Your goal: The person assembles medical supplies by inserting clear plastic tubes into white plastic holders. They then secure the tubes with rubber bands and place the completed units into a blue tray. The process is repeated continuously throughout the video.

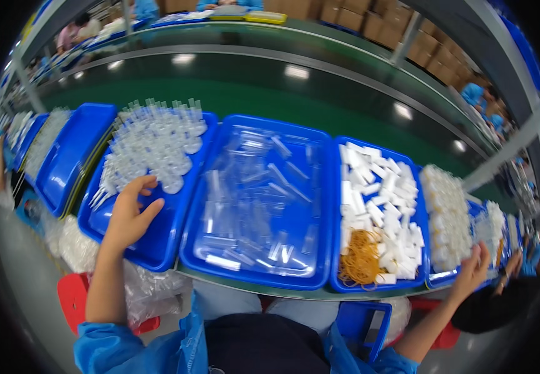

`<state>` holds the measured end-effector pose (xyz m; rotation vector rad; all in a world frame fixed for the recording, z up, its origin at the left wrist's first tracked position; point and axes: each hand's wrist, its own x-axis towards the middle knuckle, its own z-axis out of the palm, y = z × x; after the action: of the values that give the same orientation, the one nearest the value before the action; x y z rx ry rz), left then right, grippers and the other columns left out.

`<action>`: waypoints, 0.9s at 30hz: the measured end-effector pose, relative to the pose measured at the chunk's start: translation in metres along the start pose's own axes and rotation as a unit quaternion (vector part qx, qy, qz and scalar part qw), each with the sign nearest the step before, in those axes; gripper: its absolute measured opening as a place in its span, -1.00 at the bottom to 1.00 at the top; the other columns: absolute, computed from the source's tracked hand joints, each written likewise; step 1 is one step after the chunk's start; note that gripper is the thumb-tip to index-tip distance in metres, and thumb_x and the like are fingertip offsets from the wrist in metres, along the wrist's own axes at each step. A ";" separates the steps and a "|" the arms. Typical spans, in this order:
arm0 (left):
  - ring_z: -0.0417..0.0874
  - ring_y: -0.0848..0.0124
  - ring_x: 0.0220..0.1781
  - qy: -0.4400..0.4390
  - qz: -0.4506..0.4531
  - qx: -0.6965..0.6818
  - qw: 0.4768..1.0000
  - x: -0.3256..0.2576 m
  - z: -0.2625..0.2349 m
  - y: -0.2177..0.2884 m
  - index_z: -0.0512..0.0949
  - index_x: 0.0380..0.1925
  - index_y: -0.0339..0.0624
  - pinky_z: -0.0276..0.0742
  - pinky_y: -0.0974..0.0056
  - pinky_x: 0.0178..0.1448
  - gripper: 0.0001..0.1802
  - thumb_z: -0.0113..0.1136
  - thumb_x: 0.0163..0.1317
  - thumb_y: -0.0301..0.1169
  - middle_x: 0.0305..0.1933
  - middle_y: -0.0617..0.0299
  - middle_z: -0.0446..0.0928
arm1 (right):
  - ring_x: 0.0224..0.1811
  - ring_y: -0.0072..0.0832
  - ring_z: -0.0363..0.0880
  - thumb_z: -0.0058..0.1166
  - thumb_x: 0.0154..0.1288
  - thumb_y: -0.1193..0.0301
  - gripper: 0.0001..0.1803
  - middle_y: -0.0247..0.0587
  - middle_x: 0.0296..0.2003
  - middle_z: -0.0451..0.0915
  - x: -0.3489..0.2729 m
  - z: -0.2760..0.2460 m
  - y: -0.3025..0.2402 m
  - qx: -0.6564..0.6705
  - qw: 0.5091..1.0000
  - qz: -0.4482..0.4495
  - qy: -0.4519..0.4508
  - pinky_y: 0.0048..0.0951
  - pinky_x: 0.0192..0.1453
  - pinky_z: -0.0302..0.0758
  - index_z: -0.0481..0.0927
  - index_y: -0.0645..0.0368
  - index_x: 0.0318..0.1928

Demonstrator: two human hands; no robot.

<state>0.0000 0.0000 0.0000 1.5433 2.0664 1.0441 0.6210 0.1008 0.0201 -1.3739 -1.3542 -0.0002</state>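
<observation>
My left hand point(134, 215) is over the near part of a blue tray point(164, 246), thumb and fingers apart, with nothing visible in it. Just beyond its fingertips lies a heap of clear plastic pieces point(151, 146) with round cup-like ends and thin tubes. Far to the right, my right hand point(471, 274) is open beside a tray of stacked clear and whitish plastic pieces point(448, 215); its fingers point away from me, and I see nothing held in them. Some fingertips there blend into the clear plastic behind.
Between my hands stand a blue tray of clear rectangular sleeves point(260, 193) and another of white pieces point(379, 187) with brown rubber bands point(362, 258). A green conveyor belt point(251, 81) runs beyond. Metal posts point(510, 146) rise at the right. Other people work at both sides.
</observation>
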 end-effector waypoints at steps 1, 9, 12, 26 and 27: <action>0.53 0.36 0.01 -0.019 0.038 0.034 0.999 0.006 -0.005 -0.006 0.48 0.13 -0.19 0.45 0.31 -0.04 -0.46 0.36 0.11 -0.39 -0.03 0.17 0.57 | -0.15 -0.56 0.63 -0.02 0.45 0.45 -0.71 -0.15 -0.09 0.64 -0.006 -0.015 -0.007 -0.018 1.000 0.004 0.014 -0.67 -0.17 0.51 0.51 0.26 0.11; 0.42 0.58 -0.41 -0.059 -0.025 -0.053 0.997 0.018 0.011 0.016 0.43 -0.35 -0.16 0.34 0.48 -0.39 -0.62 0.44 -0.13 -0.59 -0.31 0.35 0.42 | -0.43 -0.45 0.55 0.22 0.08 0.60 -0.84 -0.19 -0.36 0.61 0.002 0.110 -0.079 0.002 0.946 -0.127 -0.298 -0.49 -0.34 0.47 0.65 0.24 -0.27; 0.43 0.59 -0.45 -0.055 0.001 -0.010 0.998 0.019 0.014 0.009 0.37 -0.39 -0.17 0.37 0.48 -0.44 -0.58 0.42 -0.18 -0.67 -0.29 0.31 0.43 | -0.39 -0.31 0.63 0.32 -0.04 0.47 -0.84 -0.14 -0.34 0.64 0.004 0.134 -0.061 -0.099 0.898 -0.079 -0.421 -0.32 -0.30 0.53 0.63 0.19 -0.40; 0.60 0.52 -0.19 -0.104 -0.034 -0.188 0.976 0.015 0.019 0.006 0.48 -0.07 -0.28 0.53 0.45 -0.18 -0.60 0.32 0.06 -0.68 -0.17 0.21 0.57 | -0.40 -0.38 0.57 0.22 -0.15 0.48 -0.76 -0.16 -0.43 0.56 0.002 0.132 -0.056 -0.089 0.928 -0.057 -0.356 -0.41 -0.29 0.51 0.57 0.25 -0.37; 0.60 0.53 -0.20 -0.088 -0.030 -0.192 0.977 0.014 0.020 0.007 0.48 -0.08 -0.28 0.52 0.45 -0.18 -0.61 0.33 0.06 -0.67 -0.17 0.21 0.57 | -0.42 -0.50 0.55 0.20 -0.10 0.53 -0.77 -0.22 -0.43 0.55 0.002 0.128 -0.054 -0.051 0.942 -0.021 -0.330 -0.48 -0.31 0.49 0.56 0.26 -0.33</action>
<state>0.0132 0.0206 -0.0056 1.3163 1.6636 1.1571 0.5008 0.1703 0.0123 -1.4965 -1.9596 0.3993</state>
